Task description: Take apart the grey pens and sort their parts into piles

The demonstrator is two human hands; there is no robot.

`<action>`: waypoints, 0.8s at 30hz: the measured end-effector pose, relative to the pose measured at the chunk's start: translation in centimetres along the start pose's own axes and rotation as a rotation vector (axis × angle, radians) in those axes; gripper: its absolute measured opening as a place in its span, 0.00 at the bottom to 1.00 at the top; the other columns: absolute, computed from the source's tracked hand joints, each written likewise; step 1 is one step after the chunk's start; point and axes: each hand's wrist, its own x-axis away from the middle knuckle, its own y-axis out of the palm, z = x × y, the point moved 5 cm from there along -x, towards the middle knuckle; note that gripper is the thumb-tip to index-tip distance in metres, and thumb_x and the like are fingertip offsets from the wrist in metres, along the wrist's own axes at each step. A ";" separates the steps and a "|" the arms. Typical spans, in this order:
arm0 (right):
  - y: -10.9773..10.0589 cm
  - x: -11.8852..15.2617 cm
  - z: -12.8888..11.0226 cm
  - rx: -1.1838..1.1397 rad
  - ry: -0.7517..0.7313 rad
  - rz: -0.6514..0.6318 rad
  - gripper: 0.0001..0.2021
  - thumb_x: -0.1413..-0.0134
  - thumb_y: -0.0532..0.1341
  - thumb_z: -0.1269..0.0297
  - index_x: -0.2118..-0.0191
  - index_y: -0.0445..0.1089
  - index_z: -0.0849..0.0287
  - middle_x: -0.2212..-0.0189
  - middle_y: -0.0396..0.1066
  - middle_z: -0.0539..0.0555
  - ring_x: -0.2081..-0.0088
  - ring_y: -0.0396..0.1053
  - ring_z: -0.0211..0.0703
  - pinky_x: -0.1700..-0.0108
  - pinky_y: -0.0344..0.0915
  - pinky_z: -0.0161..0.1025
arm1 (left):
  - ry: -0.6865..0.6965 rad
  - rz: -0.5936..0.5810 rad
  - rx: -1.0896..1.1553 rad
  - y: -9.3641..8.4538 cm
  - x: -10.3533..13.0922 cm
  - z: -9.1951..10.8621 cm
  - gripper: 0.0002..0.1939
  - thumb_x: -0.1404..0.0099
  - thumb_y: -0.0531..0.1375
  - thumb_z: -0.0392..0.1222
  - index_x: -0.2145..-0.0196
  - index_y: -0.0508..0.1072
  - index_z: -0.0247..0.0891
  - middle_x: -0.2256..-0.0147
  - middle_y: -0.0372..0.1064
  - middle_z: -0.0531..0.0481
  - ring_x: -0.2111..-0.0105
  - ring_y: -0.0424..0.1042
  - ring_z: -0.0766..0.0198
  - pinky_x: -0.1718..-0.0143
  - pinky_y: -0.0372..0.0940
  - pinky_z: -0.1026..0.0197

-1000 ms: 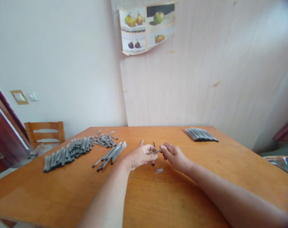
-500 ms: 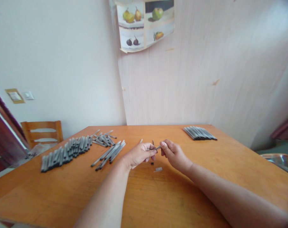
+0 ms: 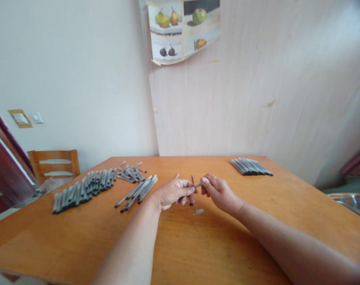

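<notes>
Over the middle of the table, my left hand [image 3: 178,192] and my right hand [image 3: 217,190] face each other, both closed. A thin grey pen [image 3: 198,185] bridges the short gap between them, pinched by the fingertips of each hand. Much of it is hidden by my fingers. Beneath my hands lies a slim dark rod with a black end [image 3: 191,204], partly covered, perhaps a pen refill. A small clear pen cap [image 3: 199,211] rests on the wood just nearer to me. The tip of another pale stick [image 3: 177,175] shows behind my left hand.
A long row of grey pens with black ends [image 3: 85,190] lies at the left of the orange table [image 3: 180,253]. Closer in are a jumbled heap [image 3: 131,173] and a loose bundle [image 3: 138,192]. A neat row of pens [image 3: 251,166] is at the back right, before the wall.
Both hands stay almost in place, still pinching the pen between them. The whole view has shifted slightly.
</notes>
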 end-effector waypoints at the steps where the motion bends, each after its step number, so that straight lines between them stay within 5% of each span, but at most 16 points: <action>1: 0.0 0.0 0.0 -0.001 -0.002 -0.001 0.23 0.36 0.46 0.47 0.71 0.65 0.58 0.77 0.67 0.51 0.76 0.63 0.36 0.73 0.59 0.34 | 0.002 -0.005 0.010 0.0 0.0 0.0 0.20 0.40 0.61 0.56 0.63 0.71 0.34 0.71 0.73 0.47 0.82 0.58 0.74 0.80 0.47 0.68; 13: -0.1 -0.3 0.0 -0.143 0.087 0.100 0.24 0.39 0.48 0.43 0.72 0.65 0.58 0.78 0.67 0.51 0.76 0.62 0.36 0.73 0.59 0.35 | 0.016 -0.047 0.137 0.7 -0.6 -0.5 0.18 0.38 0.59 0.55 0.63 0.69 0.35 0.74 0.71 0.50 0.84 0.55 0.76 0.82 0.43 0.68; 19: -0.4 -0.5 1.4 -0.305 0.224 0.166 0.24 0.42 0.52 0.40 0.67 0.65 0.59 0.73 0.71 0.53 0.75 0.64 0.36 0.73 0.59 0.35 | 0.094 0.155 0.273 -0.3 -1.2 -1.0 0.19 0.38 0.59 0.55 0.61 0.67 0.35 0.65 0.74 0.43 0.73 0.70 0.68 0.71 0.58 0.65; 24: 0.9 -0.1 1.0 -0.367 0.323 0.089 0.22 0.44 0.55 0.42 0.66 0.65 0.60 0.70 0.72 0.54 0.70 0.67 0.38 0.69 0.61 0.36 | 0.207 0.337 0.304 -1.0 -1.7 -0.8 0.18 0.38 0.59 0.54 0.60 0.68 0.37 0.58 0.74 0.43 0.56 0.71 0.59 0.60 0.58 0.61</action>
